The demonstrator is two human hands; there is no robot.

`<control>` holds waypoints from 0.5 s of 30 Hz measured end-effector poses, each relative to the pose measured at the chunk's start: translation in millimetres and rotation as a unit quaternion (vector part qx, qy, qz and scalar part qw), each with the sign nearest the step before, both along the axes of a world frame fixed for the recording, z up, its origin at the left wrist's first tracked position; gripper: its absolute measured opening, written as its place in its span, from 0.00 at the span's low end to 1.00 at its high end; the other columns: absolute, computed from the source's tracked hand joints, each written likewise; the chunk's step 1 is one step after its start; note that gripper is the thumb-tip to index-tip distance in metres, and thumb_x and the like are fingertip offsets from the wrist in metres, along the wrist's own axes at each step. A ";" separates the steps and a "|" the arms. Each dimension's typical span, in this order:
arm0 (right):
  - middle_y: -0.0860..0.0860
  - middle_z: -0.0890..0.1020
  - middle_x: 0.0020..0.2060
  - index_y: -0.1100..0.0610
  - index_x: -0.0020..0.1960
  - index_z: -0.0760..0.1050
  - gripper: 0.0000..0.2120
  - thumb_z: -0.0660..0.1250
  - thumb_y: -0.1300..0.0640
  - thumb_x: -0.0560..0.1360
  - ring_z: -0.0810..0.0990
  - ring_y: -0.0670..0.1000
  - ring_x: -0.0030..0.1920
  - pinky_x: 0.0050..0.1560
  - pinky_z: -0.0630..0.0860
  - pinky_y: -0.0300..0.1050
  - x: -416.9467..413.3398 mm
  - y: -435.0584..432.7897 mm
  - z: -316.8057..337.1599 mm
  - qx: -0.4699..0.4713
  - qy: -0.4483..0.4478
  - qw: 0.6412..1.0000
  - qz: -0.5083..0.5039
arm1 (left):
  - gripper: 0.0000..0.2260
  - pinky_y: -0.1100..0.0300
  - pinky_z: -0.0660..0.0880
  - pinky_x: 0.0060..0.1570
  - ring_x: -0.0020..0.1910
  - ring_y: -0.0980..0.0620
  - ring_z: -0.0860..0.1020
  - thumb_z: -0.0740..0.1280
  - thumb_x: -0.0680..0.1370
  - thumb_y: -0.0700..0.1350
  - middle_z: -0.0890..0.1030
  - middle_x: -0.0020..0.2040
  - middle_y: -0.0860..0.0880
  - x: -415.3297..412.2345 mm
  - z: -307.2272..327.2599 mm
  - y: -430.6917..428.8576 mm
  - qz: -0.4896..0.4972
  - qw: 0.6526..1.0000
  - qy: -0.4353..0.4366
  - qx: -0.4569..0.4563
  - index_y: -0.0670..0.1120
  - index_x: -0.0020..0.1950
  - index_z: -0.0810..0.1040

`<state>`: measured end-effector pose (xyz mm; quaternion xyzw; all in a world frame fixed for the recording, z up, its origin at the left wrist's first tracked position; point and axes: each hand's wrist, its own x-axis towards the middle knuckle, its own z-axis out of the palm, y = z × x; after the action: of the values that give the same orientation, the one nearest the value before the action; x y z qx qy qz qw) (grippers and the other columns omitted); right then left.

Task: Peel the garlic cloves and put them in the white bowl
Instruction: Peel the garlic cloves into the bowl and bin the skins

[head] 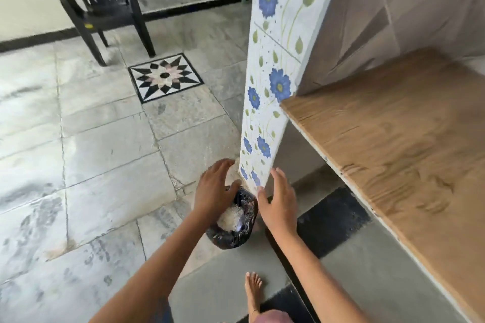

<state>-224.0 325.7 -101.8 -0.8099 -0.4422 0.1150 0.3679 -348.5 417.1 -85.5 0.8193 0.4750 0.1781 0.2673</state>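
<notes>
Hovering palm-down over the black-bagged bin (231, 240) on the tiled floor (105, 152), the left hand (214, 187) is holding its fingers loose and apart, gripping nothing. The right hand (279, 204) is hanging beside it with straight fingers lying together, also empty, just by the foot of the flowered pillar (273, 60). A pale papery heap (229, 216), seemingly garlic skins, is lying inside the bin, and the wooden table (406, 139) is standing to the right.
</notes>
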 end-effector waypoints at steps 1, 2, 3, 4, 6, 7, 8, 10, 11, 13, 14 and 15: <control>0.60 0.75 0.64 0.63 0.65 0.72 0.24 0.65 0.55 0.72 0.75 0.62 0.62 0.60 0.73 0.56 -5.4 -18.6 11.0 0.024 0.003 0.999 -0.035 | 0.22 0.50 0.65 0.67 0.67 0.48 0.70 0.67 0.77 0.49 0.71 0.70 0.50 3.4 14.6 -10.7 -0.023 1.000 -0.015 0.014 0.48 0.70 0.69; 0.60 0.74 0.65 0.63 0.66 0.72 0.24 0.65 0.55 0.72 0.74 0.61 0.63 0.61 0.73 0.57 -10.3 -35.4 18.5 0.039 0.012 0.997 -0.062 | 0.22 0.50 0.66 0.67 0.66 0.47 0.71 0.67 0.77 0.48 0.71 0.69 0.49 5.5 25.0 -19.9 -0.044 0.998 -0.028 0.022 0.48 0.70 0.69; 0.59 0.73 0.66 0.62 0.67 0.71 0.24 0.65 0.55 0.73 0.74 0.61 0.64 0.62 0.73 0.58 -12.4 -54.5 27.0 0.055 0.017 0.994 -0.092 | 0.22 0.49 0.67 0.66 0.66 0.47 0.71 0.68 0.76 0.48 0.72 0.69 0.49 10.2 35.0 -31.2 -0.070 0.996 -0.040 0.032 0.47 0.69 0.70; 0.59 0.73 0.66 0.61 0.68 0.70 0.24 0.66 0.55 0.74 0.73 0.60 0.65 0.62 0.72 0.58 -12.1 -76.8 37.5 0.071 0.014 0.989 -0.128 | 0.22 0.49 0.68 0.65 0.66 0.46 0.72 0.68 0.76 0.48 0.72 0.69 0.48 17.8 45.1 -43.9 -0.104 0.992 -0.053 0.048 0.47 0.69 0.70; 0.57 0.72 0.67 0.60 0.68 0.70 0.24 0.64 0.53 0.74 0.73 0.59 0.65 0.62 0.73 0.56 -6.6 -101.7 46.4 0.075 -0.017 0.983 -0.168 | 0.22 0.49 0.69 0.64 0.65 0.46 0.72 0.68 0.76 0.47 0.73 0.68 0.48 28.5 55.0 -57.8 -0.135 0.987 -0.064 0.058 0.46 0.69 0.71; 0.57 0.73 0.67 0.61 0.68 0.71 0.25 0.63 0.51 0.74 0.73 0.58 0.65 0.62 0.73 0.55 -1.4 -116.9 52.3 0.078 -0.032 0.978 -0.193 | 0.22 0.50 0.69 0.64 0.65 0.46 0.72 0.68 0.76 0.47 0.73 0.68 0.48 36.7 61.3 -66.9 -0.155 0.983 -0.068 0.064 0.46 0.69 0.71; 0.57 0.73 0.67 0.61 0.68 0.71 0.25 0.62 0.50 0.74 0.73 0.57 0.66 0.62 0.72 0.54 7.2 -135.5 59.9 0.085 -0.037 0.970 -0.224 | 0.22 0.51 0.69 0.64 0.65 0.46 0.72 0.68 0.76 0.46 0.73 0.68 0.48 49.5 67.7 -79.1 -0.181 0.978 -0.072 0.069 0.46 0.69 0.71; 0.58 0.75 0.65 0.62 0.66 0.72 0.25 0.61 0.49 0.74 0.74 0.58 0.64 0.62 0.72 0.53 26.1 -165.2 70.5 0.101 -0.052 0.953 -0.280 | 0.20 0.51 0.69 0.64 0.65 0.46 0.72 0.68 0.76 0.46 0.74 0.67 0.47 74.3 78.0 -99.2 -0.226 0.968 -0.082 0.068 0.45 0.68 0.72; 0.59 0.76 0.63 0.62 0.66 0.72 0.25 0.61 0.49 0.73 0.75 0.59 0.63 0.61 0.72 0.53 39.1 -186.5 75.8 0.106 -0.064 0.942 -0.311 | 0.19 0.50 0.70 0.64 0.64 0.46 0.73 0.68 0.76 0.47 0.75 0.66 0.47 93.1 85.2 -114.3 -0.258 0.960 -0.090 0.070 0.46 0.66 0.74; 0.60 0.77 0.61 0.62 0.65 0.73 0.25 0.60 0.49 0.73 0.76 0.60 0.61 0.58 0.75 0.55 63.8 -226.8 82.7 0.108 -0.076 0.923 -0.361 | 0.17 0.51 0.72 0.60 0.59 0.46 0.76 0.68 0.76 0.47 0.76 0.64 0.49 129.0 98.1 -142.3 -0.313 0.941 -0.098 0.081 0.47 0.64 0.76; 0.60 0.78 0.59 0.63 0.64 0.74 0.25 0.59 0.48 0.73 0.77 0.61 0.59 0.56 0.76 0.56 75.7 -245.5 86.2 0.109 -0.087 0.914 -0.380 | 0.15 0.53 0.73 0.57 0.56 0.46 0.78 0.68 0.76 0.47 0.77 0.63 0.50 146.3 103.9 -155.3 -0.332 0.935 -0.099 0.081 0.48 0.63 0.76; 0.61 0.79 0.58 0.64 0.62 0.74 0.25 0.58 0.48 0.73 0.78 0.62 0.57 0.55 0.77 0.56 87.6 -263.1 88.0 0.105 -0.098 0.907 -0.397 | 0.14 0.55 0.74 0.53 0.54 0.46 0.79 0.68 0.76 0.47 0.78 0.62 0.51 163.2 109.0 -167.4 -0.347 0.930 -0.096 0.080 0.48 0.62 0.77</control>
<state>-136.4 62.6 -13.8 -0.8822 -0.1278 -0.1677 0.4209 -185.3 249.7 23.5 0.9307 0.1174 0.1890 0.2903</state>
